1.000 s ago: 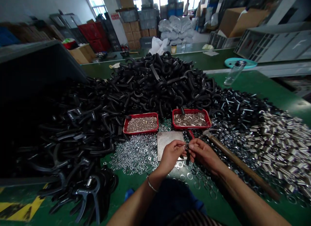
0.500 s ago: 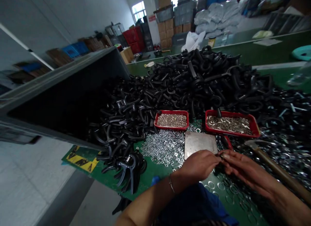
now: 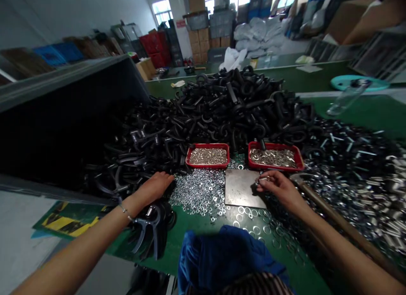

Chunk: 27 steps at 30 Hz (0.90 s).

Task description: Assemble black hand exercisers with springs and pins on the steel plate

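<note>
Gleaming small metal part [image 3: 263, 179] in right fingers [image 3: 274, 176]

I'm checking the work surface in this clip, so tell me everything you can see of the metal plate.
The metal plate is a four-sided, dull silver-grey piece, metal by its look, with small dark marks on its face. It lies flat on the green table, on the near side of the red trays. Small washers spread along its left side and larger rings by its near edge. The right hand is at its right edge; whether they touch is unclear.
</note>
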Motion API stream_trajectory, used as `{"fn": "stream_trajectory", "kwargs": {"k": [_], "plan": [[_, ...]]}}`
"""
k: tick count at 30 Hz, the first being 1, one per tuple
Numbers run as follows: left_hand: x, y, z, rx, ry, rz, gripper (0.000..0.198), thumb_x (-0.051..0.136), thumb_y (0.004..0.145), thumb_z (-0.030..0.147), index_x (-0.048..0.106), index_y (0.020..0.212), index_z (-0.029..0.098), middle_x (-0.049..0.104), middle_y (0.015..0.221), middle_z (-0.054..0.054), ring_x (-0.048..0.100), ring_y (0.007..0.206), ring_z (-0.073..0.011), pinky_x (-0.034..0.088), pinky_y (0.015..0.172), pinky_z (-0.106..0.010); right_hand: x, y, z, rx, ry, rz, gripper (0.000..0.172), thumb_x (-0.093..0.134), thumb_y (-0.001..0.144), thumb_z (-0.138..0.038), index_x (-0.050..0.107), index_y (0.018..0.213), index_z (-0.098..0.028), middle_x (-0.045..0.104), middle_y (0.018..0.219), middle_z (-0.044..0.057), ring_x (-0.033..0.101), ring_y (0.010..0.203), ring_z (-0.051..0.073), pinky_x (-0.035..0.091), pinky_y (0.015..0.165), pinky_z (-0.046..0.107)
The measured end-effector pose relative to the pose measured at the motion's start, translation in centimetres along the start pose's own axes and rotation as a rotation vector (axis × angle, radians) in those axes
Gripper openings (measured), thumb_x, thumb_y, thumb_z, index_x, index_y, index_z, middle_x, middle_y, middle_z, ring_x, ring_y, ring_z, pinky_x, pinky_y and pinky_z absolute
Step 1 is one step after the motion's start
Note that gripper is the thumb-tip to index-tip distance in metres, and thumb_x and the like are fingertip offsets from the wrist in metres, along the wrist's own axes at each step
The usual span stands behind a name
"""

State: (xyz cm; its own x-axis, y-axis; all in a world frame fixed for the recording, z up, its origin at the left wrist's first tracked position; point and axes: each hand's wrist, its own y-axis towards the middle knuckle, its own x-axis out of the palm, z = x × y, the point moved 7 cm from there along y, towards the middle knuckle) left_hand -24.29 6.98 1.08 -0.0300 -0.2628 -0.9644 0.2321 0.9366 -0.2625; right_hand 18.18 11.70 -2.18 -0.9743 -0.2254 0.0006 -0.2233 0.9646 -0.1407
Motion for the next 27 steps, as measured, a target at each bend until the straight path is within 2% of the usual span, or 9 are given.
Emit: {"fn": "stream_trajectory", "kwargs": {"k": [2,4,7,9,12,16,20,23,27], "plan": [[-0.8,-0.4,0.6,0.013,-0.209,0.059,0.046,0.054,0.084,0.015,0.057,0.129,0.018,0.066,0.112,-0.012,0.059,0.108,-0.0276,0.045,0.096,-0.04,0.1,0.2,0.5,-0.017,0.016,0.021,0.037,0.079,0.074,-0.049,0.061,0.094,-0.024,0.071,0.084,0.001,0.071,0.073,0.019,0.058,0.075,0.035],[-2.7,-1.1,2.5,-0.016,-0.512,0.16,0.054,0.055,0.088,0.029,0.046,0.141,0.024,0.064,0.116,-0.008,0.061,0.104,-0.0256,0.048,0.094,-0.04,0.3,0.1,0.9,-0.017,0.008,-0.015,0.034,0.078,0.074,-0.047,0.063,0.093,-0.024,0.071,0.085,0.002,0.07,0.072,0.019,0.057,0.073,0.036],[-4.3,-1.6,7.9,-0.059,-1.179,0.209,0.051,0.054,0.09,0.037,0.046,0.139,0.025,0.065,0.113,-0.007,0.064,0.098,-0.0229,0.051,0.089,-0.039,0.4,-0.3,1.3,-0.013,-0.058,-0.073,0.031,0.076,0.077,-0.046,0.064,0.093,-0.023,0.072,0.088,0.003,0.07,0.072,0.019,0.057,0.072,0.038],[-3.5,-1.2,12.5,-0.098,-1.64,0.173,0.045,0.051,0.09,0.037,0.05,0.131,0.021,0.066,0.098,-0.007,0.065,0.084,-0.021,0.053,0.078,-0.037,0.2,-0.5,1.2,-0.035,-0.104,-0.066,0.03,0.074,0.079,-0.046,0.063,0.094,-0.023,0.072,0.088,0.003,0.069,0.072,0.02,0.056,0.072,0.038],[-0.7,0.7,19.2,-0.099,-1.941,0.047,0.046,0.06,0.08,0.022,0.052,0.125,0.018,0.063,0.084,-0.003,0.063,0.073,-0.015,0.05,0.071,-0.029,-0.2,-1.0,0.6,-0.062,-0.121,-0.029,0.029,0.074,0.081,-0.046,0.062,0.096,-0.024,0.072,0.09,0.004,0.07,0.076,0.021,0.055,0.074,0.038],[2.6,3.9,23.8,-0.098,-2.034,0.153,0.051,0.07,0.071,0.016,0.052,0.118,0.019,0.06,0.085,0.001,0.056,0.066,-0.0085,0.044,0.063,-0.022,-0.3,-2.5,-0.4,-0.096,-0.035,0.099,0.028,0.074,0.081,-0.045,0.062,0.096,-0.025,0.072,0.094,0.004,0.069,0.078,0.021,0.055,0.077,0.037],[2.8,6.5,26.6,-0.005,-1.963,0.249,0.049,0.075,0.075,0.024,0.05,0.117,0.02,0.065,0.108,-0.005,0.061,0.081,-0.0116,0.047,0.071,-0.023,0.5,-4.1,-0.7,-0.142,0.1,0.264,0.024,0.073,0.082,-0.042,0.061,0.097,-0.027,0.071,0.097,0.002,0.068,0.083,0.02,0.054,0.081,0.036],[2.5,7.4,27.3,-0.008,-1.815,0.305,0.037,0.076,0.075,0.024,0.055,0.105,0.018,0.065,0.096,-0.003,0.063,0.085,-0.0141,0.049,0.076,-0.025,1.1,-4.8,-0.8,-0.184,0.097,0.31,0.022,0.073,0.083,-0.04,0.062,0.097,-0.027,0.071,0.102,0.004,0.067,0.093,0.021,0.053,0.085,0.035],[2.6,7.5,26.7,-0.031,-1.631,0.338,0.023,0.072,0.079,0.026,0.058,0.095,0.018,0.064,0.085,0.0,0.062,0.077,-0.0131,0.049,0.07,-0.023,1.2,-4.8,-0.8,-0.158,0.009,0.207,0.021,0.072,0.084,-0.039,0.064,0.098,-0.026,0.071,0.099,0.004,0.067,0.09,0.021,0.053,0.082,0.035]]}}
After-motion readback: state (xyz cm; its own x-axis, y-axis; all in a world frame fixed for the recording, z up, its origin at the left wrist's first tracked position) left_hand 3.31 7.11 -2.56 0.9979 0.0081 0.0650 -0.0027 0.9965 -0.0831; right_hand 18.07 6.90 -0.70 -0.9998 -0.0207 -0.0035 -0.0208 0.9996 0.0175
